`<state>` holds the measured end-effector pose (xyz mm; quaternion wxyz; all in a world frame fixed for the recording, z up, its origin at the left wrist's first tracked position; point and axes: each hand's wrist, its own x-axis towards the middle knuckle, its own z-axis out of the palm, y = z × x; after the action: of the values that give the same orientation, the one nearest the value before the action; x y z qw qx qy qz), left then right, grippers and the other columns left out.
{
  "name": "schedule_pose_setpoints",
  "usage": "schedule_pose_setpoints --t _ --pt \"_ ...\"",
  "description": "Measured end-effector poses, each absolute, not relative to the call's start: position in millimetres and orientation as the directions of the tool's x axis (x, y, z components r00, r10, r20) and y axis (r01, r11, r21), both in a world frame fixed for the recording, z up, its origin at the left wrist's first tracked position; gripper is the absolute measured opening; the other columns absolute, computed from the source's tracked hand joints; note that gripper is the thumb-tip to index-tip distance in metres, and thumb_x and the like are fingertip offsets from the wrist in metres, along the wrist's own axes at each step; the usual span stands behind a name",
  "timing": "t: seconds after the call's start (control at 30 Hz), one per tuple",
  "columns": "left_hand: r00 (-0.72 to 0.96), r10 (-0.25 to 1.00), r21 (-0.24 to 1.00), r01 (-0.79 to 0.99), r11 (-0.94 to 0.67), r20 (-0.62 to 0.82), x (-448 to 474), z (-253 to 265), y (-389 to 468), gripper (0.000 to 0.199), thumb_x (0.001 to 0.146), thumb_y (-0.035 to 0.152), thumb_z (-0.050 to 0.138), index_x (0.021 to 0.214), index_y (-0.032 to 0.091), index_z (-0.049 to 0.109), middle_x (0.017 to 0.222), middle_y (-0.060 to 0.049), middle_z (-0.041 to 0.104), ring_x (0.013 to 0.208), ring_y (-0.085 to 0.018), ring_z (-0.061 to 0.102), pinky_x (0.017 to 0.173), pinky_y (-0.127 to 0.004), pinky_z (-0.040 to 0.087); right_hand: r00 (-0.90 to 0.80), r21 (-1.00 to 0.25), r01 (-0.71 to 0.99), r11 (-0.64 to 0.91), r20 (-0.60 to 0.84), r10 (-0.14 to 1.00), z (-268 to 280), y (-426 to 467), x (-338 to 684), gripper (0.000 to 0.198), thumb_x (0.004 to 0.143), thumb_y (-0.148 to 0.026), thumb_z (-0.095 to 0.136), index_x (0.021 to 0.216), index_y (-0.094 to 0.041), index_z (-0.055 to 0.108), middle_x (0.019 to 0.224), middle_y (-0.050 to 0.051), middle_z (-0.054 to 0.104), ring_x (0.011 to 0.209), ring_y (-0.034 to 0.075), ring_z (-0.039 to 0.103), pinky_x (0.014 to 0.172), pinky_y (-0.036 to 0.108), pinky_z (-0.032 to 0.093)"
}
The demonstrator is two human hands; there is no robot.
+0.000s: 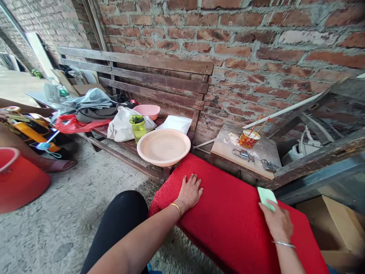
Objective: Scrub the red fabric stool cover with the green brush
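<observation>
A red cloth (pixel 219 220) covers a low bench or table in front of me. My left hand (pixel 190 192) lies flat on it near the left end, fingers stretched out and holding nothing. At the right, my right hand (pixel 278 222) is closed around a pale green flat block (pixel 267 198), whose kind I cannot make out. The block is at the cloth's far edge; whether it presses on the cloth is unclear. Just beyond my left hand, a shallow beige basin (pixel 164 147) rests on the end of a wooden bench.
Behind stands a slatted wooden bench (pixel 148 78) with a green bottle (pixel 138 129), a pink bowl (pixel 147 111) and bags. A small board (pixel 222 146) bears a red paper cup (pixel 247 140) and padlocks (pixel 242 154). A red bucket (pixel 25 182) and another person's leg (pixel 31 148) are left.
</observation>
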<state>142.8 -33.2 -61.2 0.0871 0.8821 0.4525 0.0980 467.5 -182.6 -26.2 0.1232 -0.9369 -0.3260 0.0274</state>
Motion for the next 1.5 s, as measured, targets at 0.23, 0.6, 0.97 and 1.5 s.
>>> schedule_pose_setpoints --t 0.23,0.6,0.97,1.5 --pt "0.568 0.817 0.242 0.783 -0.573 0.098 144 -61 -33 0.051 0.101 0.046 0.037 0.144 0.022 0.052 0.154 -0.012 0.046 0.145 -0.029 0.036 0.12 -0.059 0.024 0.964 -0.468 0.246 -0.849 0.023 0.267 -43 -258 524 0.082 0.062 -0.079 0.044 0.123 -0.03 0.069 0.088 0.024 0.064 0.101 0.052 0.057 0.07 0.06 0.044" --pt "0.572 0.815 0.25 0.779 -0.575 0.092 142 -59 -34 0.052 0.101 0.046 0.035 0.144 0.022 0.052 0.154 -0.012 0.045 0.145 -0.03 0.036 0.12 -0.059 0.023 0.544 -0.483 0.777 -0.403 0.194 0.816 -35 -106 362 0.057 0.083 -0.062 0.047 0.113 -0.019 0.069 0.104 0.012 0.06 0.1 0.029 0.058 0.091 0.042 0.046" --pt "0.569 0.817 0.251 0.781 -0.572 0.091 143 -61 -33 0.052 0.101 0.047 0.036 0.144 0.022 0.052 0.155 -0.012 0.045 0.146 -0.029 0.036 0.12 -0.059 0.023 0.508 -0.376 0.816 -0.439 0.103 0.855 -44 -67 353 0.039 0.085 -0.044 0.056 0.116 -0.026 0.07 0.103 0.009 0.06 0.096 0.025 0.057 0.086 0.038 0.045" --pt "0.568 0.819 0.24 0.786 -0.57 0.082 144 -55 -33 0.051 0.101 0.044 0.038 0.144 0.021 0.053 0.154 -0.013 0.046 0.145 -0.03 0.037 0.12 -0.059 0.023 0.89 -0.498 0.432 -0.752 0.103 0.444 -32 -234 488 0.063 0.068 -0.073 0.043 0.101 -0.028 0.072 0.068 0.015 0.056 0.086 0.044 0.057 0.069 0.055 0.044"
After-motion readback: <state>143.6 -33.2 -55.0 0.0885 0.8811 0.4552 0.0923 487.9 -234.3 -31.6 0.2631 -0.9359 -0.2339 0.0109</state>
